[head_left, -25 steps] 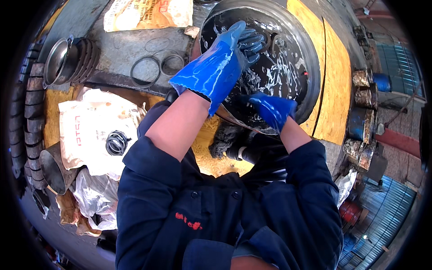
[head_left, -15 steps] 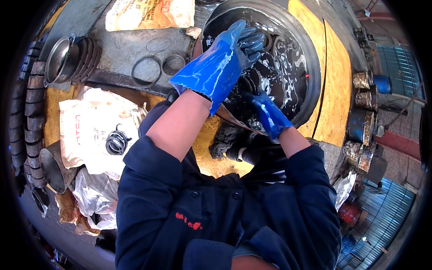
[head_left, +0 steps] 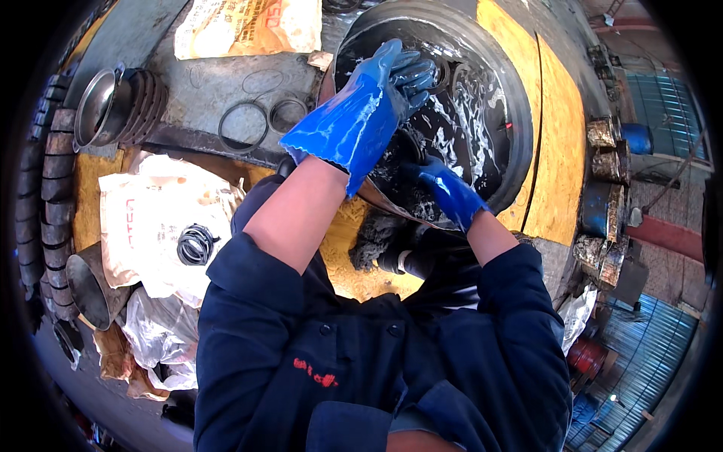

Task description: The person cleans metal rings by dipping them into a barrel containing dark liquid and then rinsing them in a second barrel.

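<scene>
Both my hands wear wet blue rubber gloves and work over a round, dark tub [head_left: 520, 169] of black liquid with pale foam. My left hand [head_left: 403, 79] is above the tub's far left part, its fingers loosely bent and apart, with nothing visible in them. Close to its fingertips is a dark ring [head_left: 442, 77] in the liquid. Lower in the tub, my right hand [head_left: 444, 184] closes its fingers on black rings [head_left: 409, 145] at the near left, below my left wrist. Its fingertips are partly lost against the dark rings.
Left of the tub, thin black rings [head_left: 243, 126] lie on a grey surface near a printed sack [head_left: 252, 29]. Metal bowls [head_left: 98, 109] stand farther left. A pale sack [head_left: 158, 211] carries a bundle of black rings [head_left: 196, 245]. Yellow boards [head_left: 557, 135] border the tub's right side.
My left hand has shifted slightly left and down in the view. My right hand has moved slightly left, still at the rings. Foam on the liquid has changed shape.
</scene>
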`<state>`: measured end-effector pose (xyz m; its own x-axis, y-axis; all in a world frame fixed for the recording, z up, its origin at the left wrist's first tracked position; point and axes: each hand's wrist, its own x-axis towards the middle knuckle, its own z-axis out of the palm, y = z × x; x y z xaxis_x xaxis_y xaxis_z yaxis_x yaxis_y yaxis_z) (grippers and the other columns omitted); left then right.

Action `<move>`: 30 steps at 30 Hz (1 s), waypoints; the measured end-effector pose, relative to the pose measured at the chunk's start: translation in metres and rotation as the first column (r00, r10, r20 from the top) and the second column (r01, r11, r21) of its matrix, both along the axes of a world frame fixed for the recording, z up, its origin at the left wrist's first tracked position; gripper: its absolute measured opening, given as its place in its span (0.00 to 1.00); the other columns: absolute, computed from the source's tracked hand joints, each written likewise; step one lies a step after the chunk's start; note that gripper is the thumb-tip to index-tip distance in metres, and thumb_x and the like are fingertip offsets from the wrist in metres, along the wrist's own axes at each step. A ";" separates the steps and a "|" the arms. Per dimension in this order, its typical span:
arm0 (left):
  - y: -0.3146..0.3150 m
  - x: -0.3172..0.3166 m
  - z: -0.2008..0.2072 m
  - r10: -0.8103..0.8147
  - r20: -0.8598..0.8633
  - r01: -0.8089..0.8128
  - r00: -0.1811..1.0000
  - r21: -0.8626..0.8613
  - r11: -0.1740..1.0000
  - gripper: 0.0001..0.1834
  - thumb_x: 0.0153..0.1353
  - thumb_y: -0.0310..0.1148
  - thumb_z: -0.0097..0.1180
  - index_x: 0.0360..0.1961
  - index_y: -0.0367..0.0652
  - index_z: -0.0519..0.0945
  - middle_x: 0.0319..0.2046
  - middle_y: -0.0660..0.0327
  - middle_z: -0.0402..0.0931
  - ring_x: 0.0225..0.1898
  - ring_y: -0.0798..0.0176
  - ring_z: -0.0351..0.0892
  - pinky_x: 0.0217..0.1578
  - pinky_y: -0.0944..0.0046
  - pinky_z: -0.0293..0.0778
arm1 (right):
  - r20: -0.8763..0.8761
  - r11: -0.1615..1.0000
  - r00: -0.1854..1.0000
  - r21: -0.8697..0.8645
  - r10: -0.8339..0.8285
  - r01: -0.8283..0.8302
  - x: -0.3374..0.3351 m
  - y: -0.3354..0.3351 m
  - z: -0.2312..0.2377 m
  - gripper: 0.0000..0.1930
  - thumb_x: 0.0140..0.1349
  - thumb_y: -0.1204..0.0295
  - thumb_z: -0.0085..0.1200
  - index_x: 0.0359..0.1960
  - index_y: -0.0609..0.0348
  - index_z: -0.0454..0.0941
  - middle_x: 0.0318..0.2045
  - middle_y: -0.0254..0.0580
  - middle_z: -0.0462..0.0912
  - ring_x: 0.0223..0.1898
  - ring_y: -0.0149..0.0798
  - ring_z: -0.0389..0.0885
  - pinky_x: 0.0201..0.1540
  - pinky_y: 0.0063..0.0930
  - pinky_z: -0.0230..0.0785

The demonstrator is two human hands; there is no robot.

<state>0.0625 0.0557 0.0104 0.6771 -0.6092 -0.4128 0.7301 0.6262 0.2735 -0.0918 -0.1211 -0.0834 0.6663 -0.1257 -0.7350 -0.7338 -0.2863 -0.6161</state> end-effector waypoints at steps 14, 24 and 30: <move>-0.004 -0.001 0.002 -0.037 -0.004 0.037 0.999 0.040 0.999 0.24 0.63 0.49 0.52 0.49 0.40 0.75 0.47 0.47 0.78 0.45 0.49 0.76 0.46 0.47 0.69 | 0.028 0.988 0.995 -0.115 -0.097 0.100 -0.003 -0.001 -0.004 0.20 0.61 0.63 0.58 0.52 0.58 0.77 0.44 0.46 0.83 0.47 0.39 0.79 0.49 0.30 0.71; -0.003 -0.006 -0.002 0.034 0.102 -0.031 0.994 -0.038 0.999 0.25 0.62 0.50 0.53 0.51 0.42 0.73 0.46 0.49 0.78 0.46 0.51 0.77 0.46 0.47 0.70 | 0.204 0.926 0.970 -0.323 -0.135 0.197 0.011 0.034 0.017 0.23 0.59 0.61 0.58 0.51 0.65 0.75 0.41 0.46 0.82 0.42 0.38 0.78 0.45 0.31 0.69; 0.000 -0.005 0.002 -0.021 0.021 0.022 1.000 -0.011 1.000 0.24 0.62 0.49 0.52 0.52 0.43 0.73 0.48 0.49 0.78 0.47 0.51 0.76 0.48 0.47 0.68 | -0.128 0.987 0.989 -0.133 0.072 -0.089 -0.012 -0.002 -0.003 0.18 0.57 0.66 0.64 0.45 0.63 0.79 0.37 0.38 0.83 0.37 0.31 0.80 0.38 0.24 0.72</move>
<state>0.0571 0.0560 0.0120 0.6723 -0.6281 -0.3919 0.7376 0.6133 0.2824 -0.1033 -0.1231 -0.0869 0.5843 -0.1815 -0.7910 -0.7724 -0.4233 -0.4735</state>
